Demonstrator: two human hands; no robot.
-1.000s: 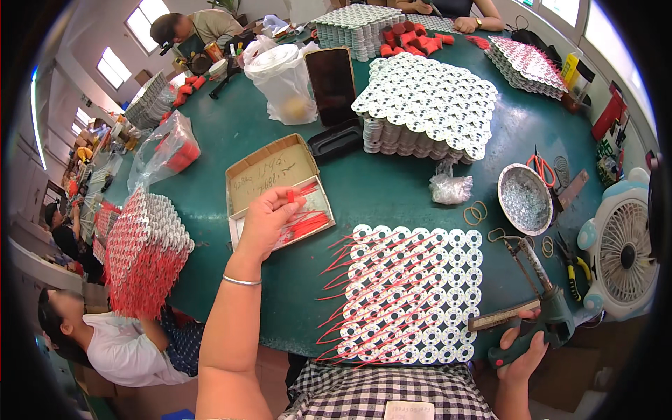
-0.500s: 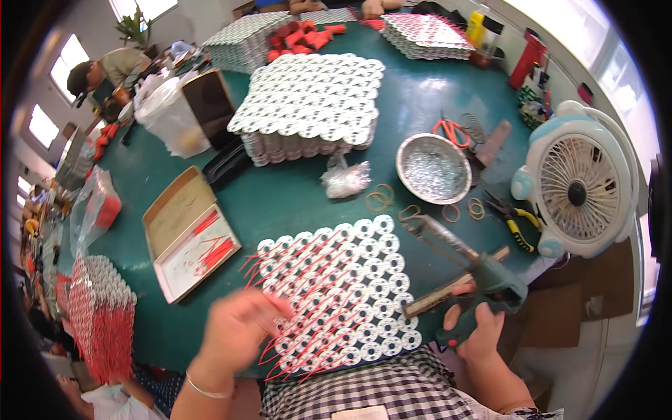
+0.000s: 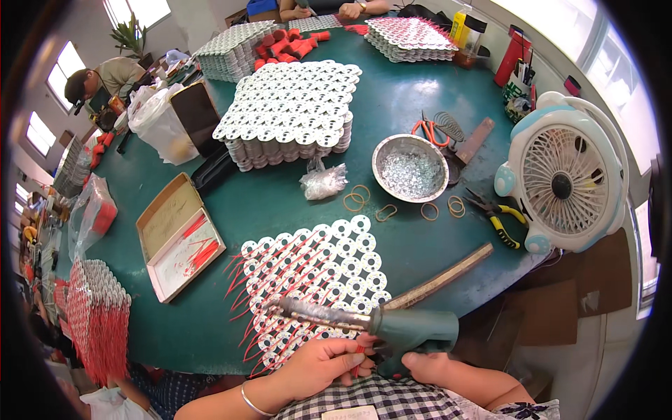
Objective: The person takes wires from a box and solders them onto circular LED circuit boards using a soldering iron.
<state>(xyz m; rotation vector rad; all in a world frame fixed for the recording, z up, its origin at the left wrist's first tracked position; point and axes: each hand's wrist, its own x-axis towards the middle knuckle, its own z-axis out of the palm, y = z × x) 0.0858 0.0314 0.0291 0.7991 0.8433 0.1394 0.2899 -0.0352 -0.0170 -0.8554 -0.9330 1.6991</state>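
Observation:
My right hand [image 3: 428,368] grips a green soldering gun [image 3: 413,327] by its handle. Its long metal barrel points left over a sheet of joined round white circuit boards [image 3: 353,266], hiding some of the lower rows. Thin red wires slant across the sheet's left and middle columns; the upper right boards show none. Close beside the gun's handle, my left hand [image 3: 325,364] is closed on a few short red wires [image 3: 360,355]. A wooden strip [image 3: 448,274] lies right of the sheet, running up behind the gun.
Left of the sheet lies an open cardboard box [image 3: 183,269] with red wires. Beyond are a stack of board sheets [image 3: 287,112], a metal bowl [image 3: 411,168] of small shiny bits, rubber bands and pliers [image 3: 500,218]. A fan [image 3: 560,182] stands at right. Another person [image 3: 105,77] works far left.
The soldering gun has swung left from beside the sheet to above it. My left hand has left the sheet's left side and come down right, near my right hand, with red wires now visible in it.

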